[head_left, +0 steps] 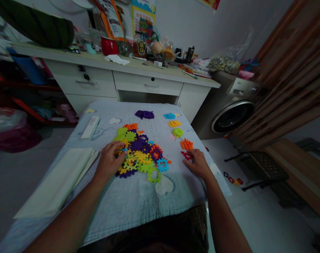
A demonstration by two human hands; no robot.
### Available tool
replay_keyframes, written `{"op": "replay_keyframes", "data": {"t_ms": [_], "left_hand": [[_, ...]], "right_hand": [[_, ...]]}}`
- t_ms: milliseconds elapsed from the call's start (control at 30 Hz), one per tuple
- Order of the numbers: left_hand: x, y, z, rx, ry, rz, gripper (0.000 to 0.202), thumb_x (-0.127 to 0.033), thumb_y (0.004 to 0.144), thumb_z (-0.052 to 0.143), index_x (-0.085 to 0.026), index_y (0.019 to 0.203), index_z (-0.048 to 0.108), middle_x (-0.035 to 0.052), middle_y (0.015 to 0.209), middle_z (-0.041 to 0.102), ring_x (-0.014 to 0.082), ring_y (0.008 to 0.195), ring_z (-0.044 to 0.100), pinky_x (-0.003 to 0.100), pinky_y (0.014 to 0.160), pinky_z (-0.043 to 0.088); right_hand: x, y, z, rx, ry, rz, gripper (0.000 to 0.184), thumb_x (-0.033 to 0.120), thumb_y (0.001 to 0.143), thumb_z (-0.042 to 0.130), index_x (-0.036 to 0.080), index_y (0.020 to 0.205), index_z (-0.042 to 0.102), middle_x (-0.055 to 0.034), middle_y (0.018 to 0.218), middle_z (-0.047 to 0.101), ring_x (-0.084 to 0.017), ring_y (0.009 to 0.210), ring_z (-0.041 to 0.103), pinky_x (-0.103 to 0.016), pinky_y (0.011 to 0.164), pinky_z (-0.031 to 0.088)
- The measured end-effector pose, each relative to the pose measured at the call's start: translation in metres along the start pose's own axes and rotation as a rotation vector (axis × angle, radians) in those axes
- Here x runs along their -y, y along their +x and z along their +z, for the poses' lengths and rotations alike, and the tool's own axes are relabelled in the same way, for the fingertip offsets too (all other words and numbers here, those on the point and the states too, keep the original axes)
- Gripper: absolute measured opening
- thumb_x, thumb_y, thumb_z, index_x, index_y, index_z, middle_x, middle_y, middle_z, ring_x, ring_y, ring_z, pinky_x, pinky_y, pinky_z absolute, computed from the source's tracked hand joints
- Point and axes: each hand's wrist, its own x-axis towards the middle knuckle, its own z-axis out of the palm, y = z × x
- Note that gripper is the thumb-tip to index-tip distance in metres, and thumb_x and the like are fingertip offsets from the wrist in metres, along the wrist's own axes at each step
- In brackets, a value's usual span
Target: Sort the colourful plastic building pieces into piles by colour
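A heap of flat plastic interlocking building pieces [142,156] with toothed edges, in purple, yellow, green, orange and blue, lies mid-table. At its left edge is my left hand [111,160], thumb and forefinger curled around a small blue piece [124,149] that is partly hidden. My right hand [198,163] rests on the cloth at the right, its thumb and fingers on a red piece [186,155]. Beyond that hand runs a line of pieces: orange [186,144], green [178,132], yellow [174,123] and blue [169,115]. Purple pieces [144,114] lie together at the far side.
A pale blue cloth [141,196] covers the table. On its left are a folded cream cloth [57,181] and a white box [90,128]. Behind stands a cluttered white desk [149,84], with a washing machine [228,105] to the right. Linked pieces [233,180] lie on the floor.
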Motion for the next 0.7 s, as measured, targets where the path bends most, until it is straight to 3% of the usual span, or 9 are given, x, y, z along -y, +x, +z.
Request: {"op": "replay_keyframes", "data": {"t_ms": [133,233,467,700], "left_hand": [[-0.001,0.0,-0.001,0.01,-0.011,-0.008,0.031,-0.042,0.081,0.055,-0.022,0.103,0.066,0.0081,0.116,0.062,0.028,0.114,0.057,0.047,0.105,0.042],[0.0,0.0,-0.002,0.012,-0.022,-0.016,0.031,-0.042,0.08,0.056,-0.023,0.103,0.065,0.0074,0.117,0.061,0.0272,0.114,0.057,0.046,0.106,0.042],[-0.001,-0.001,-0.001,0.002,-0.015,-0.002,0.031,-0.043,0.081,0.056,-0.023,0.103,0.065,0.0077,0.116,0.062,0.0275,0.113,0.058,0.046,0.105,0.042],[-0.001,-0.001,-0.002,0.012,-0.015,-0.015,0.031,-0.041,0.08,0.055,-0.022,0.103,0.065,0.0081,0.116,0.062,0.0277,0.114,0.057,0.046,0.105,0.042]], "right_hand": [[0.0,0.002,0.003,0.023,-0.026,-0.011,0.031,0.017,0.077,0.058,0.017,0.107,0.067,-0.0097,0.105,0.063,-0.023,0.1,0.055,-0.036,0.092,0.039],[-0.003,0.002,-0.003,0.038,-0.02,-0.022,0.035,0.008,0.07,0.055,0.018,0.101,0.067,-0.0079,0.104,0.064,-0.022,0.099,0.055,-0.035,0.091,0.039],[-0.003,0.005,-0.008,-0.003,0.0,0.014,0.028,0.014,0.072,0.059,0.019,0.098,0.068,-0.0093,0.105,0.064,-0.024,0.102,0.056,-0.038,0.094,0.04],[0.008,0.011,-0.004,0.012,-0.002,0.025,0.027,0.004,0.072,0.054,0.015,0.092,0.067,-0.0103,0.099,0.063,-0.023,0.096,0.056,-0.037,0.092,0.041]]}}
